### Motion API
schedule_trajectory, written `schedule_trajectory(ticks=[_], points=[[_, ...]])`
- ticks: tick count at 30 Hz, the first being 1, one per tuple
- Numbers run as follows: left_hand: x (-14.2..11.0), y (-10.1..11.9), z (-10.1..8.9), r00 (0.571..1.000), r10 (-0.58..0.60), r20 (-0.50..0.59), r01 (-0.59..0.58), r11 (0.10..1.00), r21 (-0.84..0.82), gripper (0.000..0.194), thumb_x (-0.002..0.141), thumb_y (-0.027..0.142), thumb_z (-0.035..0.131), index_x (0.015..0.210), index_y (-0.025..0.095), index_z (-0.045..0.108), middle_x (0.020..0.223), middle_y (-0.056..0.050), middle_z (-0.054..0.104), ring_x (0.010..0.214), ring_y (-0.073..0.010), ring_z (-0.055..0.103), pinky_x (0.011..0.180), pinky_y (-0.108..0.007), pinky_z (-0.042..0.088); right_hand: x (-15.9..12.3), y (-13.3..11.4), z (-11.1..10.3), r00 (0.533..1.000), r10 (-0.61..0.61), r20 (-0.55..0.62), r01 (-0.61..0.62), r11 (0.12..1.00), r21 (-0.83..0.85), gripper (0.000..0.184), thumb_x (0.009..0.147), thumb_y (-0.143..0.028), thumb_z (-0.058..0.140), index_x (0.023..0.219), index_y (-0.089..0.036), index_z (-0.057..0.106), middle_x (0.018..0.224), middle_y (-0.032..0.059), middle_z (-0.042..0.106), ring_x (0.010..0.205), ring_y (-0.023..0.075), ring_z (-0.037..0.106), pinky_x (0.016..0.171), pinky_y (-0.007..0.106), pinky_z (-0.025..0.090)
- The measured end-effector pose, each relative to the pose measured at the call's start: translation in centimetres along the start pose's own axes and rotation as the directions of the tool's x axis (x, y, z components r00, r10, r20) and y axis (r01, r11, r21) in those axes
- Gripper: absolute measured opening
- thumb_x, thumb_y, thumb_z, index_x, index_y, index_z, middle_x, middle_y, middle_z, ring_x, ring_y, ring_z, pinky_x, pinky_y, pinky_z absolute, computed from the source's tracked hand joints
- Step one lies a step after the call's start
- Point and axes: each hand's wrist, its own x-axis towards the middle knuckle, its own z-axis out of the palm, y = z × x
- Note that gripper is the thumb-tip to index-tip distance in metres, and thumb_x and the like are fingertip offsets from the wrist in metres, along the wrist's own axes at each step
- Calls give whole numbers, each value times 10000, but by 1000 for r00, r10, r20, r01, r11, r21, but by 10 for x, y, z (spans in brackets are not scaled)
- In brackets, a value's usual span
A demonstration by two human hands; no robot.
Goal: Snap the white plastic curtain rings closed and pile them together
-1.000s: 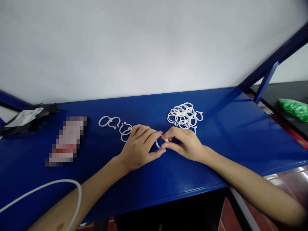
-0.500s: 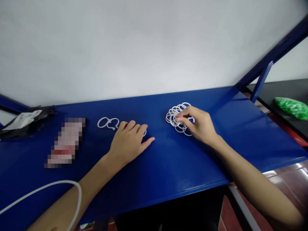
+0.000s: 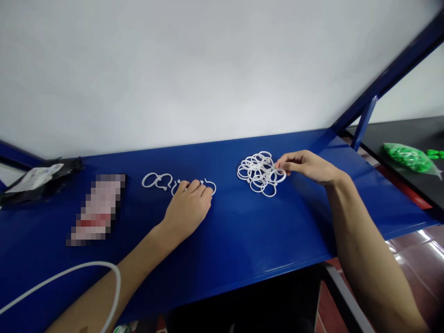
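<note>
My right hand (image 3: pixel 307 165) pinches a white plastic ring (image 3: pixel 277 175) between thumb and fingertips at the right edge of a pile of similar rings (image 3: pixel 252 173). The rings overlap in a loose heap on the blue table. My left hand (image 3: pixel 190 206) lies low with bent fingers over white rings, its thumb hidden. An opened ring (image 3: pixel 212 187) sticks out on its right side, and part of another one (image 3: pixel 173 188) shows on its left. Further left lie two linked-looking white rings (image 3: pixel 157 180), one of them open.
The blue table (image 3: pixel 222 249) runs along a white wall. Left are a blurred-out flat object (image 3: pixel 99 208) and a black plastic package (image 3: pixel 38 178). A white cable (image 3: pixel 69 267) loops above my left forearm. A bag of green pieces (image 3: pixel 409 157) lies on a black surface at right.
My right hand has moved from over the pile to its right edge. My left hand's fingers have drawn in, the thumb has gone out of sight, and more of the rings beneath show.
</note>
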Motion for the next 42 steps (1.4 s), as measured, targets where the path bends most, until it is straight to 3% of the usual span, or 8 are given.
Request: schedule_trajectory(ticks=[7,11,25,29,32,34,42], points=[[1,0,0,1000,-13,4,13,1000,18,199,915,144,503,762,195,619,695,-59,623,760,-262,543,710,-398,347,0,8,-3,995,44,90,-37,997,-74,238,823,-440,698,937,-241,760,918,29,750,827,183,669,780,368,546],[3,2,-2,998,-46,-35,45,998,-41,204,894,130,498,739,202,612,688,-61,617,744,-259,534,693,-394,336,1,11,-3,998,19,56,-12,994,-113,241,829,-449,698,942,-241,739,923,27,750,867,193,682,830,389,550],[4,3,-1,998,-15,-57,17,1000,24,200,889,130,481,739,199,593,689,-51,617,710,-244,522,684,-397,347,0,9,1,1000,-5,-1,5,987,-160,247,848,-432,664,981,-227,700,947,38,742,842,195,682,782,385,570],[5,3,-2,998,-8,-66,13,998,65,196,898,131,471,753,193,588,694,-50,621,716,-238,527,693,-396,368,-6,-3,6,997,75,0,-73,970,-232,274,841,-471,670,970,-231,696,870,33,739,748,190,687,667,361,576],[5,3,-2,998,-11,-69,16,997,71,188,900,133,472,763,189,588,699,-47,621,724,-232,533,700,-394,378,-9,-9,12,976,216,37,-204,957,-205,315,831,-517,675,936,-219,677,764,36,712,622,182,669,512,329,552],[5,3,-1,998,-6,-64,11,997,77,184,902,136,475,764,186,585,700,-43,620,728,-230,538,700,-393,378,-9,-10,15,961,267,69,-252,953,-170,340,826,-538,680,926,-214,657,735,37,703,594,188,673,492,334,559],[5,4,-1,998,-7,-68,13,996,84,182,903,135,488,752,175,580,695,-34,612,730,-216,548,717,-381,376,-7,-17,19,985,170,-35,-174,964,-199,346,870,-556,621,900,-211,609,848,46,729,711,188,701,630,334,553]])
